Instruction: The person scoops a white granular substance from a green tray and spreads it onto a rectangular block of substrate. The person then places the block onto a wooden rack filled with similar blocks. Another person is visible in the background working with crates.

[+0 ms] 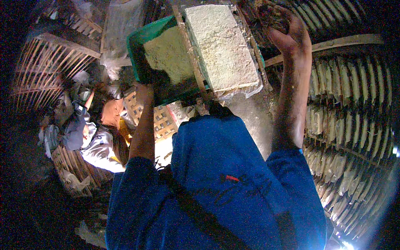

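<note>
A green tub (132,52) stands in front of me with pale yellowish powder (168,52) inside. Two wooden strips (189,46) cross it, and between them lies a rectangular slab of crumbly whitish material (223,48) on a clear plastic sheet (248,91). My left hand (151,71) is at the tub's left side, over or in the powder. Deep shadow hides its fingers. Beyond the slab's right side, my right hand (288,31) is raised, its fingers curled round a dark, rough clump I cannot make out. It is apart from the slab.
On the right, racks hold rows of thin pale sheets (333,83) along a wooden rail (333,45). A woven bamboo basket (162,121) stands below the tub's left side. Crumpled cloth and plastic bags (98,141) pile up at the left, below bamboo slats (50,71).
</note>
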The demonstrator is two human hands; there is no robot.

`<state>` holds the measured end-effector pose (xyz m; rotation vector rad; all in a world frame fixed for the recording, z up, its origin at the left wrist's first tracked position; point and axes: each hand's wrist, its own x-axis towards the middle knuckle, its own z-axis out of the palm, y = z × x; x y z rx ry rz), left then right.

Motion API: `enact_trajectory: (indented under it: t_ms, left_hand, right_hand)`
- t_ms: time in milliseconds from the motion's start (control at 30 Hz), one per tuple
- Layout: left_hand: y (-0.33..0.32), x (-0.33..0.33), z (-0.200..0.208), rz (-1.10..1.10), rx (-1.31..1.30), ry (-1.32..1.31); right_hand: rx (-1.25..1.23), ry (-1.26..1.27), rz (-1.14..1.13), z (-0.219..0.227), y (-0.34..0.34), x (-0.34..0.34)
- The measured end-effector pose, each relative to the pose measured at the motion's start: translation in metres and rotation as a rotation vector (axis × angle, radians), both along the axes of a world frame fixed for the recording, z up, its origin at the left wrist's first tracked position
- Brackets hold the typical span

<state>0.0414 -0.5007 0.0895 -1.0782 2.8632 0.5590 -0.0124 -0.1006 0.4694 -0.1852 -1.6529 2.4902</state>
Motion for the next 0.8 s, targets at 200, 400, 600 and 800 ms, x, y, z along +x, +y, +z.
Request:
enact_trajectory:
  t_ms: [200, 400, 600, 800]
  left_hand:
    - [0.007, 0.003, 0.014, -0.066, 0.067, -0.005]
    - [0.017, 0.011, 0.012, 0.004, -0.004, 0.102]
    - [0.0, 0.012, 0.009, -0.026, 0.026, -0.05]
    - [0.004, 0.008, 0.013, -0.08, 0.003, 0.011]
  right_hand:
    - [-0.361, 0.047, 0.231, -0.03, 0.062, -0.008]
    - [-0.461, 0.051, 0.249, -0.048, 0.053, 0.017]
    - [1.24, 0.168, -0.067, 0.003, 0.001, 0.068]
    - [0.561, -0.119, -0.069, -0.038, 0.036, 0.035]
